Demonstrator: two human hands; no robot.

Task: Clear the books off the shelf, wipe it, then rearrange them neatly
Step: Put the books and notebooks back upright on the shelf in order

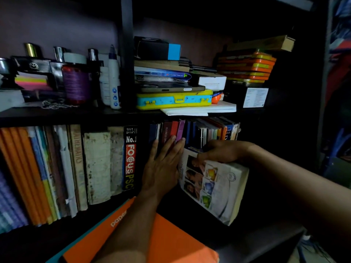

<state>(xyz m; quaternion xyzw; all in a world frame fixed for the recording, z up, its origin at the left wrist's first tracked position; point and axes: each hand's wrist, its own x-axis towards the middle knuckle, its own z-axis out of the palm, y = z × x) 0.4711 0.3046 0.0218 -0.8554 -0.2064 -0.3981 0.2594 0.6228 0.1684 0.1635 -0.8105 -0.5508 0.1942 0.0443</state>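
On the lower shelf [121, 201], the left hand [161, 168] lies flat, fingers [167, 147] straight against upright book spines [171, 131]. Just right of them, the right hand [220, 150] grips the top of a white book [212, 185]. It stands tilted, long axis near vertical, cover facing the camera.

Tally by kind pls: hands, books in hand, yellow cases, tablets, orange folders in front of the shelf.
Hands: 2 (left hand flat on spines, right hand gripping the book)
Book in hand: 1
Yellow case: 1
Tablet: 1
Orange folder: 1
Total: 6
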